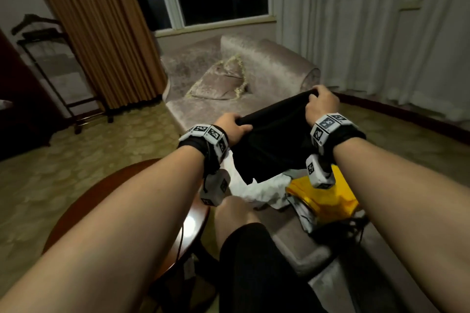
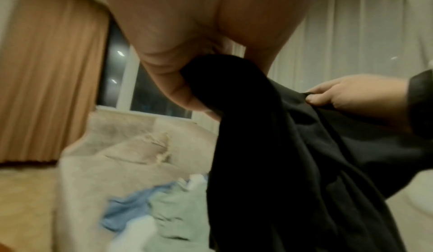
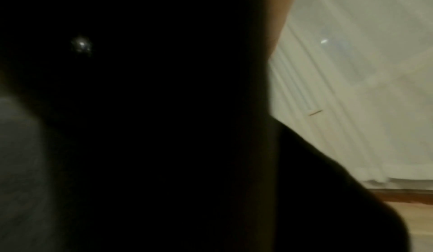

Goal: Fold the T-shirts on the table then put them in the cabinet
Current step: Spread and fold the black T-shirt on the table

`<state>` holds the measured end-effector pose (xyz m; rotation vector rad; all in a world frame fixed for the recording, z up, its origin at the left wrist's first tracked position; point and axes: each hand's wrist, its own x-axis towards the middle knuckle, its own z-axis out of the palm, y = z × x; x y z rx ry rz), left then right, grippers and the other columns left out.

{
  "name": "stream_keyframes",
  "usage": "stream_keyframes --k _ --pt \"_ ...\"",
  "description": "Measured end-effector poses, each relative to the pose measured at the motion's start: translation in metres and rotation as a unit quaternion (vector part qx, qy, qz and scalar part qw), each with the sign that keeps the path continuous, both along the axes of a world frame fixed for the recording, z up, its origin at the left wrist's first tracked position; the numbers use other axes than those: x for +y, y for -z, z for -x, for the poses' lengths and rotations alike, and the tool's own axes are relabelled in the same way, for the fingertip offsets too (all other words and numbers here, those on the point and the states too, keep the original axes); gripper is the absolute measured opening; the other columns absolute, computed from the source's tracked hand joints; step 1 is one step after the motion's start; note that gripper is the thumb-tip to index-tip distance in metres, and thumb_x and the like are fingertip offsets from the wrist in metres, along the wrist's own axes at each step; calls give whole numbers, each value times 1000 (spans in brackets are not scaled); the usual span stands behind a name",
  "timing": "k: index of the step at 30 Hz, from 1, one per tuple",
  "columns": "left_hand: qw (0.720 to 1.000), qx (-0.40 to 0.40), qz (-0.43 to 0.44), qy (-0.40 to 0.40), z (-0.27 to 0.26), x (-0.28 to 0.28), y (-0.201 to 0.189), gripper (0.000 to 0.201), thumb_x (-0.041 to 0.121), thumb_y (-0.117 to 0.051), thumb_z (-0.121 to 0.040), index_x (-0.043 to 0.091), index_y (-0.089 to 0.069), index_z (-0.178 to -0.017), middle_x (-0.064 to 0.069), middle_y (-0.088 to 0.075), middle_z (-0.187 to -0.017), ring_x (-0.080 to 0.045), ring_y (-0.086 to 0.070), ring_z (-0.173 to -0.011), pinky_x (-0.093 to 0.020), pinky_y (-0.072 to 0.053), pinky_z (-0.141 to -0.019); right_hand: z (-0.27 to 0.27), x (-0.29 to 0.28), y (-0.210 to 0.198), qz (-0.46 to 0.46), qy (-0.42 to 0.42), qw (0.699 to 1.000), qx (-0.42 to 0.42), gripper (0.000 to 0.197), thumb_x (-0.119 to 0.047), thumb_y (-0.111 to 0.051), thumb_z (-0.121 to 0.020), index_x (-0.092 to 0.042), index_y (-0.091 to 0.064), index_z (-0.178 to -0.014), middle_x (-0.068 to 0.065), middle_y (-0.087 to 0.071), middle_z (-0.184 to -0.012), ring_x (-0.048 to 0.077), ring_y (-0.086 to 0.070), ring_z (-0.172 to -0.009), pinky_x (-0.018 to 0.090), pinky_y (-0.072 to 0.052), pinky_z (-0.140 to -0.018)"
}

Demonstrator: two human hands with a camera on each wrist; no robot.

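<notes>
A black T-shirt (image 1: 274, 134) hangs in the air between both hands, above a chaise. My left hand (image 1: 232, 127) grips its upper left edge, fingers curled round the cloth. My right hand (image 1: 321, 104) grips the upper right edge, farther away. In the left wrist view the black T-shirt (image 2: 293, 163) drops from my left hand (image 2: 187, 93), and my right hand (image 2: 339, 95) pinches its hem. The right wrist view is almost filled by the dark T-shirt (image 3: 164, 126). Under the shirt lie a white garment (image 1: 256, 188) and a yellow garment (image 1: 328, 198).
The grey velvet chaise (image 1: 267, 68) carries a cushion (image 1: 218, 81) at its far end. A round wooden table (image 1: 109, 198) stands at my lower left. Brown curtains (image 1: 96, 20), a dark window and white curtains (image 1: 368, 20) are behind. A luggage rack (image 1: 50, 58) stands far left. Blue and pale green garments (image 2: 159, 204) lie on the chaise.
</notes>
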<state>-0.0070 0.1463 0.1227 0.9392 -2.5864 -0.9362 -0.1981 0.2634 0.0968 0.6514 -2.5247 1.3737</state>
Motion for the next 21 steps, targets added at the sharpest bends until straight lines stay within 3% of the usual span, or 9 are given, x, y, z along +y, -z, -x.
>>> stream_keyframes --k 3,7,10,12,15,18,21 --pt "999 -25 -26 28 39 22 23 33 26 -58 -94 6 -59 -120 -13 -64 -116 -27 -61 -104 -27 -44 -81 30 28 22 -14 22 1000 8 30 -13 -42 -98 -7 -55 -125 19 -58 -124 35 -53 -115 37 -43 -94" --pt "993 -76 -66 54 83 42 57 48 30 -57 -95 7 -49 -135 -10 -55 -133 -27 -53 -120 -28 -40 -94 60 59 49 -93 38 994 31 35 -12 -38 -100 -6 -50 -132 18 -53 -129 36 -49 -119 37 -40 -94" --pt "988 -103 -96 66 109 55 83 44 27 -57 -95 5 -51 -132 -10 -56 -130 -27 -54 -119 -26 -39 -91 83 73 69 -169 41 985 20 31 -8 -37 -98 -4 -53 -124 20 -54 -122 38 -51 -113 39 -42 -88" --pt "982 -128 -120 68 123 59 101 45 28 -58 -94 5 -52 -132 -9 -56 -130 -28 -54 -119 -26 -41 -96 98 76 80 -238 32 971 -7 27 -8 -38 -97 -4 -56 -117 21 -58 -115 38 -54 -106 39 -45 -81" --pt "967 -183 -164 69 139 59 130 46 33 -60 -92 5 -56 -128 -12 -58 -129 -31 -56 -116 -39 -46 -101 116 76 97 -319 0 947 -49 25 -11 -41 -97 -6 -59 -114 20 -61 -114 38 -57 -102 38 -47 -78" --pt "961 -235 -129 68 154 56 158 48 37 -59 -91 6 -57 -127 -15 -58 -129 -31 -56 -116 -38 -45 -101 130 73 120 -333 -15 939 -83 30 -17 -46 -98 -9 -55 -125 20 -57 -126 38 -54 -112 40 -47 -86" --pt "972 -229 -8 42 161 56 184 48 31 -56 -90 11 -48 -133 -17 -49 -134 -36 -50 -120 -40 -42 -101 133 67 142 -358 -1 927 -109 44 -26 -47 -98 -14 -44 -140 16 -48 -139 37 -45 -125 43 -41 -100"
